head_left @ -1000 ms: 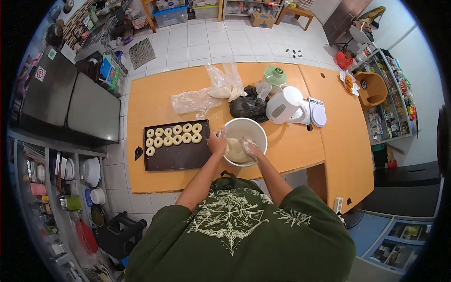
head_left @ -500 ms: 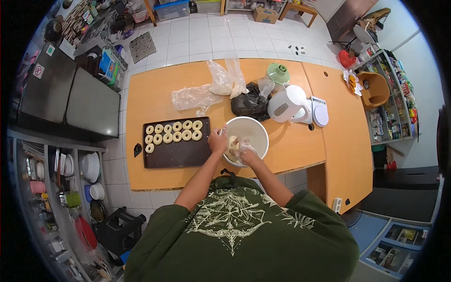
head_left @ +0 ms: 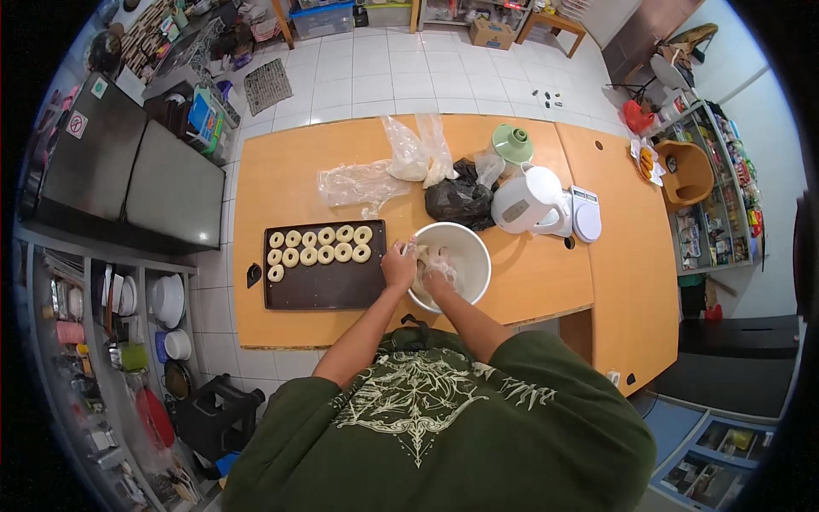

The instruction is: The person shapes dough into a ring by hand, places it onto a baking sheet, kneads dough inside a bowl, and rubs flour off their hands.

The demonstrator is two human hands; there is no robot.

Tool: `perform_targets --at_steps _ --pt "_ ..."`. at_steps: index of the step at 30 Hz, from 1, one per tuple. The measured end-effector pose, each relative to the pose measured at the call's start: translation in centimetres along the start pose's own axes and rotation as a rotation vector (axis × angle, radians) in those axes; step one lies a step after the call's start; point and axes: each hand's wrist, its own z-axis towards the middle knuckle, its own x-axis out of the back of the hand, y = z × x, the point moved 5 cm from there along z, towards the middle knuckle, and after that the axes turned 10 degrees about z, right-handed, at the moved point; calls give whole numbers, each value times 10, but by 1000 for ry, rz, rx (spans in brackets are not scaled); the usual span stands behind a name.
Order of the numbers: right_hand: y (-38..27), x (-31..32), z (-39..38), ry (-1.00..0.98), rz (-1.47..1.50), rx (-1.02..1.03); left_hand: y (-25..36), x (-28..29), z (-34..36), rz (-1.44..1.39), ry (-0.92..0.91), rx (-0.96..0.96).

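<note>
Dough is handled in a white bowl.
The bowl's left rim is gripped by the left hand; the dough, inside at the bowl's left, is touched by the floury right hand, its fingers too blurred to be called spread or pinching. Just left of the bowl, rings are laid on a tray. If that grip is loosened under a hard push, the bowl could be skidded or tipped, and the nearest rings could be smudged by the left hand.

Thirteen dough rings, one tray, one bowl, two hands
</note>
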Motion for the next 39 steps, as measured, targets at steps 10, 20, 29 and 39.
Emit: perform_targets --at_steps 10,20,29,39 --pt "25 17 26 -210 365 -290 -6 -1 1 47 -25 51" --pt "63 -8 51 -288 442 -367 2 -1 -1 28 3 18" --pt "-12 62 -2 -328 -69 129 -1 -2 -1 15 22 65" --pt "-2 39 -39 -655 -370 59 -7 -9 3 -9 -2 101"
